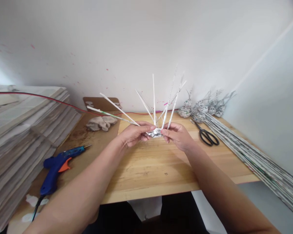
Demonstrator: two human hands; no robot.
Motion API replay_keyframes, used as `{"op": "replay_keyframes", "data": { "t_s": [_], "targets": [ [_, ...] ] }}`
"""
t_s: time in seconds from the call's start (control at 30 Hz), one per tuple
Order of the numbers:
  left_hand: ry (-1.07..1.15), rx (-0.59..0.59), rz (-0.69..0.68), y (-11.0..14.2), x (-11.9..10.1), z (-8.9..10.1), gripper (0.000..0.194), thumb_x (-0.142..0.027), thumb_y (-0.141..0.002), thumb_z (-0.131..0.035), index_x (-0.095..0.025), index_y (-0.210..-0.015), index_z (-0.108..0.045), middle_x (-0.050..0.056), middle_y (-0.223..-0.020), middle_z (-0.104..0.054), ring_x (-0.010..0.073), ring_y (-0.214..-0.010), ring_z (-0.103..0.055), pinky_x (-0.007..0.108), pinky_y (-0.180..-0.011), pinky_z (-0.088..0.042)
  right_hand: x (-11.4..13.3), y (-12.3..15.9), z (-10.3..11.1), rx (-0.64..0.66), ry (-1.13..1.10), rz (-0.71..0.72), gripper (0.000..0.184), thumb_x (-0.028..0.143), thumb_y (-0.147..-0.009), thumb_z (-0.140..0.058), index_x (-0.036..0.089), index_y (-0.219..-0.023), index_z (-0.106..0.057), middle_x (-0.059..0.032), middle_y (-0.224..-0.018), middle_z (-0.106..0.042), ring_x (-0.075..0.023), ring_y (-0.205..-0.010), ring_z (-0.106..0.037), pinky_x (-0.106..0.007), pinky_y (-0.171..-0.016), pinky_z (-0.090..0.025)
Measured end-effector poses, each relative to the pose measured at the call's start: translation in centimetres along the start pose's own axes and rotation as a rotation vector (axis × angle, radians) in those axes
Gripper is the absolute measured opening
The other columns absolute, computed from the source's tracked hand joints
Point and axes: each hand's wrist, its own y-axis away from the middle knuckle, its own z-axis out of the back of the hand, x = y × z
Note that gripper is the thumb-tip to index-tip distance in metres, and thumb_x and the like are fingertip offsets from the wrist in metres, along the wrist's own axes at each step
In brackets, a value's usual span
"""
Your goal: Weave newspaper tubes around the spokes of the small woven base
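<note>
Between my hands, above the wooden table, is a small woven base of rolled newspaper [156,132]. Several white paper tubes fan up and outward from it, one of them with a green stripe. My left hand [136,134] grips the left side of the base, thumb on top and fingers curled beneath. On the opposite side, my right hand [175,135] pinches the rim between thumb and fingers, close to where two upright tubes meet it. Both hands partly cover the base, so its full shape is hidden.
At left, a blue glue gun [61,165] lies beside a tall paper stack [31,139]. A crumpled cloth [101,123] sits behind. Black-handled scissors [208,136], a bundle of long paper tubes [254,159] and several woven paper pieces [199,111] are at right. A red cord [48,97] runs along the back.
</note>
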Motion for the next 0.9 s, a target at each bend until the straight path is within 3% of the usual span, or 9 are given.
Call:
{"op": "replay_keyframes", "data": {
  "t_s": [0.2,0.37,0.5,0.6,0.67,0.77,0.83,0.9],
  "targets": [
    [0.053,0.022,-0.012,0.1,0.1,0.0,0.024,-0.024,-0.072,-0.085,-0.01,-0.088,-0.075,0.005,-0.07,-0.07,0.0079,-0.052,-0.062,0.016,-0.047,-0.051,0.1,-0.2,0.3,-0.041,-0.001,-0.016,0.032,0.04,-0.067,-0.087,0.016,-0.074,-0.067,0.0036,-0.057,-0.059,-0.0073,-0.045,-0.049,-0.022,-0.044,-0.035],
    [0.161,0.066,-0.063,0.5,-0.3,-0.1,0.037,-0.013,-0.072,-0.083,-0.012,-0.107,-0.073,0.007,-0.086,-0.073,0.0111,-0.066,-0.07,0.016,-0.057,-0.057,0.4,-0.2,0.8,-0.044,-0.047,-0.025,0.033,0.042,-0.068,-0.086,0.016,-0.077,-0.068,0.0037,-0.053,-0.056,-0.0079,-0.045,-0.048,-0.022,-0.044,-0.033],
    [0.2,0.014,-0.07,0.3,-0.6,-0.1,0.04,-0.019,-0.076,-0.081,-0.014,-0.113,-0.07,0.009,-0.099,-0.073,0.0118,-0.067,-0.071,0.016,-0.05,-0.053,0.6,-0.2,1.1,-0.069,-0.098,-0.067,0.034,0.043,-0.067,-0.086,0.017,-0.077,-0.067,0.0034,-0.051,-0.056,-0.0084,-0.044,-0.047,-0.022,-0.043,-0.032],
    [0.098,-0.081,-0.096,-0.1,-0.3,0.2,0.038,-0.033,-0.075,-0.083,-0.014,-0.107,-0.072,0.007,-0.094,-0.072,0.0092,-0.06,-0.067,0.014,-0.04,-0.042,0.7,-0.3,1.4,-0.088,-0.152,-0.084,0.036,0.042,-0.063,-0.089,0.017,-0.075,-0.066,0.003,-0.056,-0.058,-0.0075,-0.043,-0.047,-0.022,-0.042,-0.032],
    [-0.043,-0.148,-0.145,-0.4,0.0,0.5,0.038,-0.045,-0.075,-0.082,-0.012,-0.091,-0.074,0.005,-0.076,-0.069,0.0073,-0.052,-0.062,0.014,-0.036,-0.031,0.8,-0.4,1.6,-0.097,-0.191,-0.097,0.036,0.039,-0.06,-0.09,0.017,-0.073,-0.065,0.0029,-0.059,-0.059,-0.0064,-0.044,-0.046,-0.022,-0.042,-0.033],
    [-0.178,-0.236,-0.204,-0.4,0.1,0.4,0.049,-0.058,-0.076,-0.076,-0.012,-0.065,-0.067,-0.001,-0.046,-0.051,0.0054,-0.039,-0.048,0.016,-0.034,-0.02,1.0,-0.5,1.7,-0.098,-0.227,-0.125,0.037,0.037,-0.058,-0.091,0.017,-0.069,-0.063,0.003,-0.062,-0.059,-0.0055,-0.045,-0.045,-0.022,-0.041,-0.032],
    [-0.132,-0.252,-0.266,-0.2,-0.2,0.2,0.048,-0.058,-0.075,-0.075,-0.013,-0.064,-0.065,-0.001,-0.047,-0.052,0.0053,-0.037,-0.046,0.017,-0.034,-0.02,1.0,-0.6,1.7,-0.087,-0.24,-0.145,0.036,0.036,-0.058,-0.091,0.016,-0.068,-0.062,0.0025,-0.064,-0.06,-0.0051,-0.045,-0.044,-0.021,-0.04,-0.032],
    [-0.048,-0.218,-0.349,0.2,-0.6,-0.2,0.035,-0.047,-0.074,-0.079,-0.013,-0.078,-0.069,0.002,-0.065,-0.067,0.0057,-0.042,-0.052,0.017,-0.036,-0.027,0.9,-0.7,1.7,-0.078,-0.249,-0.163,0.036,0.036,-0.058,-0.091,0.016,-0.069,-0.063,0.0019,-0.066,-0.062,-0.005,-0.046,-0.044,-0.021,-0.04,-0.032]
  ]
}}
